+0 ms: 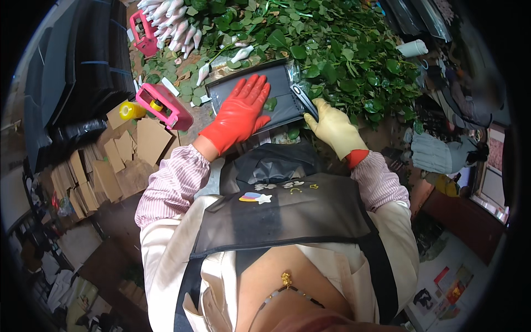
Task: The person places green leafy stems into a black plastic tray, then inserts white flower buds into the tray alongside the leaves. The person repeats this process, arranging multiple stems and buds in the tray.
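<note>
My left hand [240, 113], in a red rubber glove, lies flat with its fingers stretched over a shallow dark box [227, 94] on the worktable. A small green leaf [270, 104] is on the box's dark surface beside the thumb. At the box's right end, my right hand [331, 126], in a pale yellow glove, is closed around a slim black-and-silver hand tool [303, 100]; its exact kind is unclear. The tool's head reaches over the box's edge. White-wrapped flower buds [242, 53] lie just beyond the box.
Leafy green stems [343, 55] pile up behind and to the right. Bundled wrapped buds [171, 22] sit far left. Pink tape dispensers [165, 106], a yellow tape roll [131, 110] and cardboard pieces [152, 138] are at left, near stacked black boxes [94, 72].
</note>
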Action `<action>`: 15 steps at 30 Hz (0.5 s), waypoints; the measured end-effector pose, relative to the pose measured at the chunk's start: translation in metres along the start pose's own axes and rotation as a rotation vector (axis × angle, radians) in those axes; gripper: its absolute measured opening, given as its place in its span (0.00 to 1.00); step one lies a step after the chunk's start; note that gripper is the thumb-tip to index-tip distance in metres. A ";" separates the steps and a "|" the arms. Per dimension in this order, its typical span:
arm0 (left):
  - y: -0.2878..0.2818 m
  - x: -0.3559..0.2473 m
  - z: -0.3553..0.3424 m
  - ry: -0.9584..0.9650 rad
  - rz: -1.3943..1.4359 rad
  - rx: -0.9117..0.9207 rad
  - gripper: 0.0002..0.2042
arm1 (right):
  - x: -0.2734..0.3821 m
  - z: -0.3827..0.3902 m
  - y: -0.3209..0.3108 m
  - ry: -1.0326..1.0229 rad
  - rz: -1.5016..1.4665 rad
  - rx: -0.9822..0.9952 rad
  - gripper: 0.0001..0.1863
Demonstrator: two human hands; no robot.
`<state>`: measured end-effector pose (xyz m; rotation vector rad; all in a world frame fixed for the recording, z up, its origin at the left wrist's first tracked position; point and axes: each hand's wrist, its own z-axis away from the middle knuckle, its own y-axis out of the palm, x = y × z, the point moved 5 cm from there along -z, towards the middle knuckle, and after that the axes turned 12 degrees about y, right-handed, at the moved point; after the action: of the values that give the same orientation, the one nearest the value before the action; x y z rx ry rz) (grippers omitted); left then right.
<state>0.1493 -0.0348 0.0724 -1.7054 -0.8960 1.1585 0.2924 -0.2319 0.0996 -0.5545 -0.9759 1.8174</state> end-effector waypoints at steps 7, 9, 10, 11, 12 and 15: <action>-0.031 -0.039 0.014 -0.203 0.791 -0.417 0.38 | 0.005 0.038 -0.038 -0.169 -0.278 -0.193 0.33; -0.036 -0.063 0.023 -0.450 1.283 -0.776 0.37 | 0.045 0.075 -0.057 -0.431 -0.467 -0.189 0.37; -0.029 -0.064 0.030 -0.434 1.317 -0.958 0.39 | 0.065 0.082 -0.051 -0.592 -0.470 -0.143 0.38; -0.028 -0.062 0.037 -0.535 1.288 -0.956 0.36 | 0.088 0.092 -0.051 -0.742 -0.639 -0.020 0.32; -0.029 -0.057 0.049 -0.637 1.256 -0.954 0.34 | 0.105 0.092 -0.053 -0.763 -0.637 -0.009 0.29; -0.043 -0.049 0.079 -0.748 1.266 -1.365 0.23 | 0.131 0.062 -0.056 -0.850 -0.573 -0.346 0.23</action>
<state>0.0552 -0.0429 0.1126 -3.2781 -1.1486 2.4249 0.2210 -0.1255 0.1866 0.3420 -1.8148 1.3395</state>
